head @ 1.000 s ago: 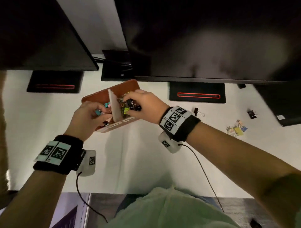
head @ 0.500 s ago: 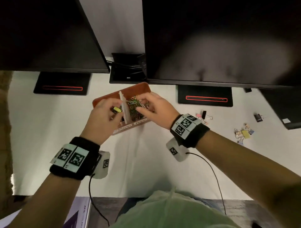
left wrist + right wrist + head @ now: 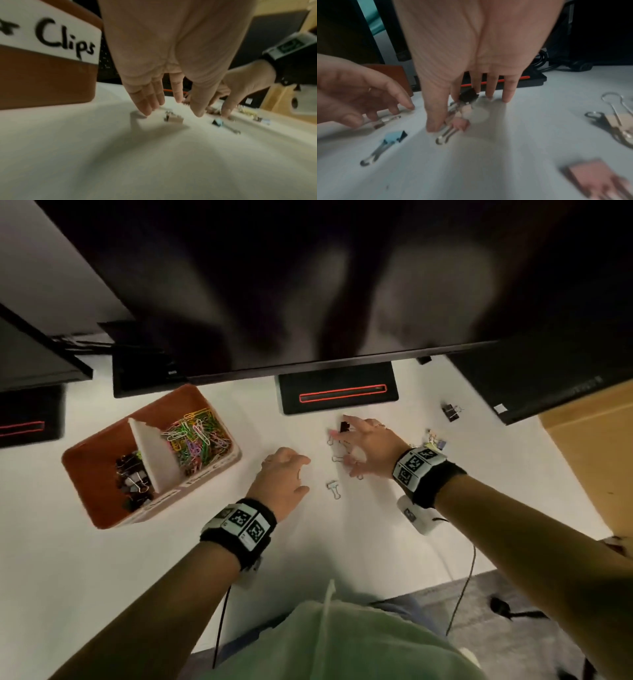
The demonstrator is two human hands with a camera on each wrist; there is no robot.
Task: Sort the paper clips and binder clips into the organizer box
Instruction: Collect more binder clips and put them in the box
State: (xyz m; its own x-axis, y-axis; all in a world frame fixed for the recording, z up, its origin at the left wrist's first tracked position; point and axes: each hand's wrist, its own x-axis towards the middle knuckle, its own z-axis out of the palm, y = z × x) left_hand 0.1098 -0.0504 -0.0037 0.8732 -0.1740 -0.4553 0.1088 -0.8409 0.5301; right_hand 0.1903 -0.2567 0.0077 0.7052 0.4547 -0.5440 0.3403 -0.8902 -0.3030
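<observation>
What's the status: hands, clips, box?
Left hand open, empty. Right hand spread over loose binder clips, thumb on one, none lifted. Organizer box holds sorted clips. Nothing blocking.

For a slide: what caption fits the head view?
Both hands reach for loose binder clips beside the organizer box.

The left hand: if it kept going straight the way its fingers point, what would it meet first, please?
Probably the white binder clip on the table, just ahead of the left hand's fingertips; blur makes depth uncertain.
</observation>
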